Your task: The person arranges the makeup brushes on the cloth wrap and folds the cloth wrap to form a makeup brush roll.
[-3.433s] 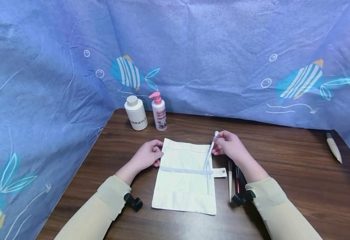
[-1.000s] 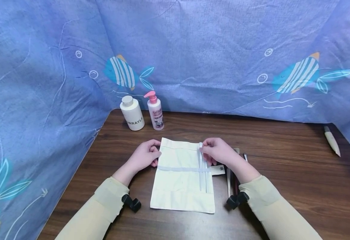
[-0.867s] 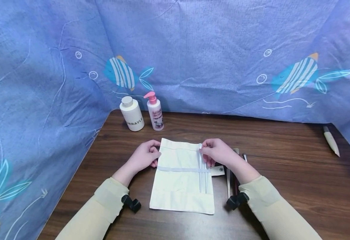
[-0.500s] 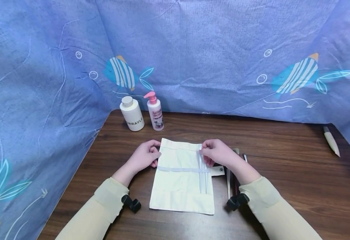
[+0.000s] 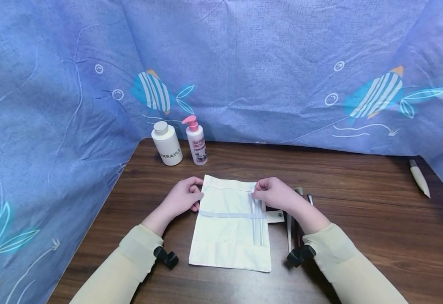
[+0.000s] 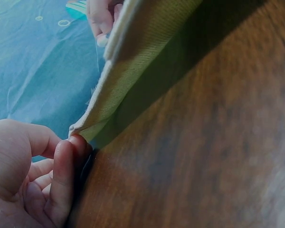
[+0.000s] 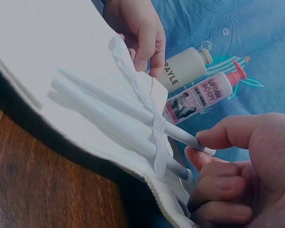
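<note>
Starting at the left, a white bottle and a pink-topped pump bottle are standing beyond the left hand, and that hand is pinching the near edge of the canvas roll between thumb and finger. The roll is lying spread between both hands, its elastic band running across it. And here, at the right hand's side, two pale brushes are sitting under that elastic: the slim brush, whose end the right hand is pinching with thumb and forefinger, and the second brush just beside it. So two are looking practically placed, the slim one perhaps wanting a final nudge. A snap tab is poking out below the right hand, and past it a pale-handled brush and a dark red brush are lying loose by the right wrist, seemingly waiting their turn. Well off to the right of both hands, what is looking like another brush is lying alone; whether it's belonging here, I'm not telling from this. Rolling and fastening are surely remaining.
</note>
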Motion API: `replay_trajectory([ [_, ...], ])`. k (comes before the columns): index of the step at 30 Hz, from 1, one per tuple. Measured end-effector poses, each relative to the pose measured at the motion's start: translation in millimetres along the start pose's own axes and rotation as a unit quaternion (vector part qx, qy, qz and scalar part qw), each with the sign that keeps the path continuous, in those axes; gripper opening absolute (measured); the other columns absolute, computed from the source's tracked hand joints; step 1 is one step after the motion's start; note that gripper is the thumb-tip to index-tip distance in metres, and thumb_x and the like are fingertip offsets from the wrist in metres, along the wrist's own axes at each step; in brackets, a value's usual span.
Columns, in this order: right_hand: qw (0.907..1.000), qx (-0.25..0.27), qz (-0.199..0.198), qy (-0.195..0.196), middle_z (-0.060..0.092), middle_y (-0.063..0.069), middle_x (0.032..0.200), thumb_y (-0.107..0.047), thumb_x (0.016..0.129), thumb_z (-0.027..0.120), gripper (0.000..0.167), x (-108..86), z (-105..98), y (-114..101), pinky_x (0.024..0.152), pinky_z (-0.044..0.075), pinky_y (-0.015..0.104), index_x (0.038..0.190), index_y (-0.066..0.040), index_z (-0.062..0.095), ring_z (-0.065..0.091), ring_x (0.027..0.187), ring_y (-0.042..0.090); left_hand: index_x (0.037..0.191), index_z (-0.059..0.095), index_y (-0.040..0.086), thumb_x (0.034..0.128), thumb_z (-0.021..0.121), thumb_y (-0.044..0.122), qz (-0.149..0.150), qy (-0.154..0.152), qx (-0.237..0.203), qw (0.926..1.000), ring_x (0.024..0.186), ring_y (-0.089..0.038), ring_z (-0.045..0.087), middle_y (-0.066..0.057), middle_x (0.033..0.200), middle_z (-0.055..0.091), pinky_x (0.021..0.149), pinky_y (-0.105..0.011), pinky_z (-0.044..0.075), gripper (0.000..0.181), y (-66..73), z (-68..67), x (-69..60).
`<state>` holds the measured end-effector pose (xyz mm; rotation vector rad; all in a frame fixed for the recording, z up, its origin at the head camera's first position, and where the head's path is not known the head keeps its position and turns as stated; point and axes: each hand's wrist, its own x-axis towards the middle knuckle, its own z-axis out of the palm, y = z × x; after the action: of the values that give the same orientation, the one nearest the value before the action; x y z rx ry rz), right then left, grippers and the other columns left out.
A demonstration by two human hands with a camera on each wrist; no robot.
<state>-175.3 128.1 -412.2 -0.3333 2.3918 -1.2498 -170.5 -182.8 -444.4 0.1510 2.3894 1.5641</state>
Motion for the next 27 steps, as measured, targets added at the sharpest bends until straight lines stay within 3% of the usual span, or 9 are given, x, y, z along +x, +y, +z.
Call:
replay_trajectory([
  [7, 0.9988, -0.048, -0.012, 0.009, 0.044, -0.007, 0.063, -0.022, 0.093, 0.068, 0.017, -0.8, -0.6, -0.5, 0.051, 0.031, 0.026, 0.084, -0.008, 0.066, 0.037, 0.056, 0.011, 0.133, 0.057, -0.001, 0.0949, 0.060, 0.001, 0.000, 0.003, 0.008, 1.0000, 0.053, -0.016, 0.063, -0.009, 0.074, 0.064, 0.054, -0.029, 0.057, 0.039, 1.8, -0.5, 0.3],
  [15, 0.9993, -0.035, 0.000, -0.010, 0.038, -0.008, 0.060, -0.021, 0.093, 0.069, 0.017, -1.6, -0.7, 0.2, 0.049, 0.028, 0.025, 0.082, -0.008, 0.065, 0.032, 0.052, 0.009, 0.133, 0.057, 0.000, 0.0946, 0.061, 0.001, -0.002, 0.000, 0.011, 0.9999, 0.053, -0.016, 0.063, -0.008, 0.073, 0.064, 0.054, -0.029, 0.058, 0.039, 3.1, -1.4, -0.7],
  [27, 0.9980, -0.062, 0.005, -0.011, 0.035, -0.008, 0.057, -0.019, 0.088, 0.070, 0.027, -3.6, 1.2, -0.1, 0.051, 0.026, 0.025, 0.068, -0.014, 0.053, 0.032, 0.052, 0.009, 0.134, 0.056, -0.002, 0.0906, 0.061, -0.002, 0.001, -0.003, 0.002, 1.0000, 0.052, -0.016, 0.062, -0.008, 0.070, 0.063, 0.053, -0.028, 0.057, 0.044, -0.6, -0.7, 0.1],
])
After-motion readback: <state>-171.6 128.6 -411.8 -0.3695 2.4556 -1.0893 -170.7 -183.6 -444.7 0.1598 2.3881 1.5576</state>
